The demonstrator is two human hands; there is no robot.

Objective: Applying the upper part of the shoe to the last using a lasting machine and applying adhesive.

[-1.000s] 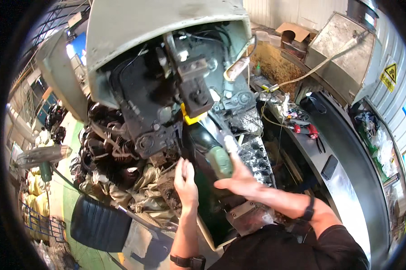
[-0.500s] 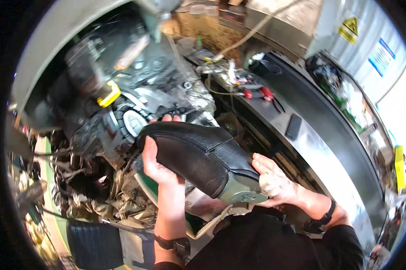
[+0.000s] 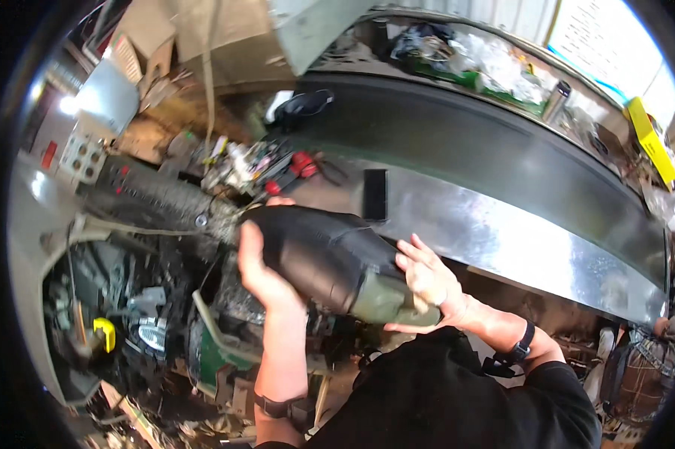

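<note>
A black leather shoe upper (image 3: pixel 315 251) sits stretched over a green shoe last (image 3: pixel 378 298), held in the air in front of my body. My left hand (image 3: pixel 268 275) wraps round its toe end, thumb on the near side and fingertips showing past the far side. At the other end, my right hand (image 3: pixel 436 283) grips the bare green part of the last, its fingers against the upper's opening edge. The underside of the shoe is hidden.
Beyond the shoe runs a metal bench ledge (image 3: pixel 479 224) with a black phone (image 3: pixel 375 194) and red-handled pliers (image 3: pixel 304 165). A dark belt surface (image 3: pixel 457 150) lies behind it. At left stands a machine with a dark cavity and a yellow part (image 3: pixel 105 334).
My view has swung to the right, so the machine now sits lower left and the bench fills more of the picture. Both hands keep their hold on the shoe upper and last.
</note>
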